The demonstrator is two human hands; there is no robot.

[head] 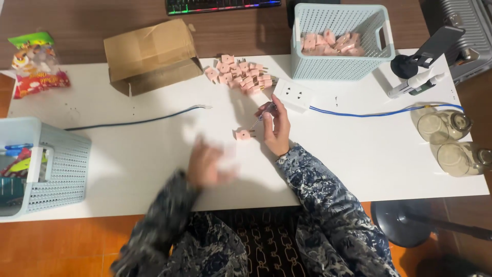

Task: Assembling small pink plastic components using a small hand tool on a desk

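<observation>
- I see a white desk (128,154) that fills most of my view, its surface brightly and evenly lit from above, with soft shadows.
- Behind it I see a second, dark brown wooden surface (82,20) running along the top of the frame.
- I make out a keyboard (223,5) with coloured backlit keys on that brown surface, at the upper edge.
- Below the desk I see an orange-brown floor (61,246) with a polished sheen.
- At lower right I see a dark round base (402,223) of some stand or chair resting on the floor.
- In the top right corner I see a grey ribbed hard case (474,31).
</observation>
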